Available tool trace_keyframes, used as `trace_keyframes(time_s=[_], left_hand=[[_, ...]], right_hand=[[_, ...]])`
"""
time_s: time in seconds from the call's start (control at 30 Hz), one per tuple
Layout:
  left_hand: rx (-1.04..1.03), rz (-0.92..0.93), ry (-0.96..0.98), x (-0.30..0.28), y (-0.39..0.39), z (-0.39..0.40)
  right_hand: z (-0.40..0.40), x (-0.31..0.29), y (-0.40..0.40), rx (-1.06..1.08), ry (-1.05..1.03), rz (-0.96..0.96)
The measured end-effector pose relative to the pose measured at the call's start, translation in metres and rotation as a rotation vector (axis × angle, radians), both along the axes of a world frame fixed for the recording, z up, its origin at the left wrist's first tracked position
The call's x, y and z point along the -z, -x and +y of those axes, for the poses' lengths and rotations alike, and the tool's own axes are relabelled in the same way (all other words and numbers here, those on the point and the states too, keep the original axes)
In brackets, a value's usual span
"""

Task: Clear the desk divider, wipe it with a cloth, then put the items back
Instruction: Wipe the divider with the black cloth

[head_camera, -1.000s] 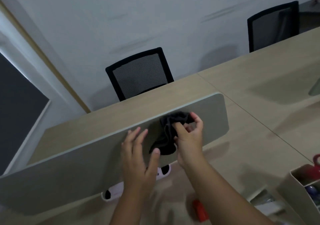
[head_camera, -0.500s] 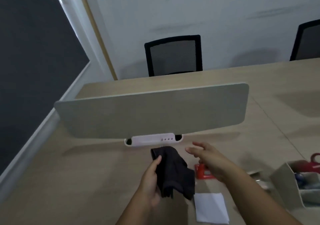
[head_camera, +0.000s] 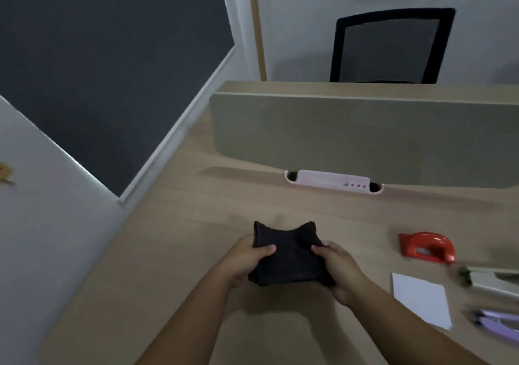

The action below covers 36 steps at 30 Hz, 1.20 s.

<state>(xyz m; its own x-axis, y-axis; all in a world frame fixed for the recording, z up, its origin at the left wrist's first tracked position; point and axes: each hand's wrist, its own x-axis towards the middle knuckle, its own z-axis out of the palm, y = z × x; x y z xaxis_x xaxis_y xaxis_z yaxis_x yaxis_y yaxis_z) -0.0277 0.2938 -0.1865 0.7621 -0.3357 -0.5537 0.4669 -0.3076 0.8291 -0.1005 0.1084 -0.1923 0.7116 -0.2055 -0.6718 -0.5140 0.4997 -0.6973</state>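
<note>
A folded black cloth (head_camera: 286,255) is held low over the wooden desk (head_camera: 179,238), near its front. My left hand (head_camera: 247,258) grips the cloth's left edge and my right hand (head_camera: 339,269) grips its right edge. The grey desk divider (head_camera: 365,134) stands upright across the desk beyond the cloth, bare on this face, about a forearm's length from my hands. A white cable tray (head_camera: 332,180) sits at the divider's foot.
A red hole punch (head_camera: 427,248), a white notepad (head_camera: 420,298), a grey stapler (head_camera: 488,280) and a purple stapler (head_camera: 497,321) lie on the desk to the right. A black mesh chair (head_camera: 390,47) stands behind the desk. A wall and dark window are at left.
The cloth came off the divider and down to the desk front. It went from my right hand to my left, and now both hands hold it. The view swung left.
</note>
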Motion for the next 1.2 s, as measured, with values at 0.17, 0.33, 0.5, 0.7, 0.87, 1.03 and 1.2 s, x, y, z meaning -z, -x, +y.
trace_keyframes(time_s=[0.17, 0.33, 0.5, 0.7, 0.87, 1.03, 1.2], left_hand=[[-0.093, -0.332, -0.231, 0.001, -0.041, 0.049], [0.028, -0.541, -0.585, 0.034, -0.054, 0.093], [0.085, -0.597, -0.852, 0.086, -0.025, 0.118], [0.571, -0.954, -0.902, 0.1, -0.009, 0.104], [0.608, -0.78, -0.898, 0.111, -0.007, 0.109], [0.579, -0.718, -0.913, 0.107, 0.001, 0.106], [0.577, -0.7, -0.94, 0.098, 0.004, 0.1]], right_hand=[[0.07, -0.008, -0.036, 0.044, 0.144, -0.132], [0.114, 0.028, -0.044, -0.124, 0.344, 0.002], [0.14, 0.051, -0.023, -0.428, 0.777, 0.028], [0.141, 0.071, -0.031, -0.858, 1.541, -0.127], [0.117, 0.088, -0.037, -1.107, 1.465, -0.049], [0.109, 0.087, -0.045, -1.214, 1.439, -0.04], [0.097, 0.067, -0.02, -1.018, 1.373, -0.064]])
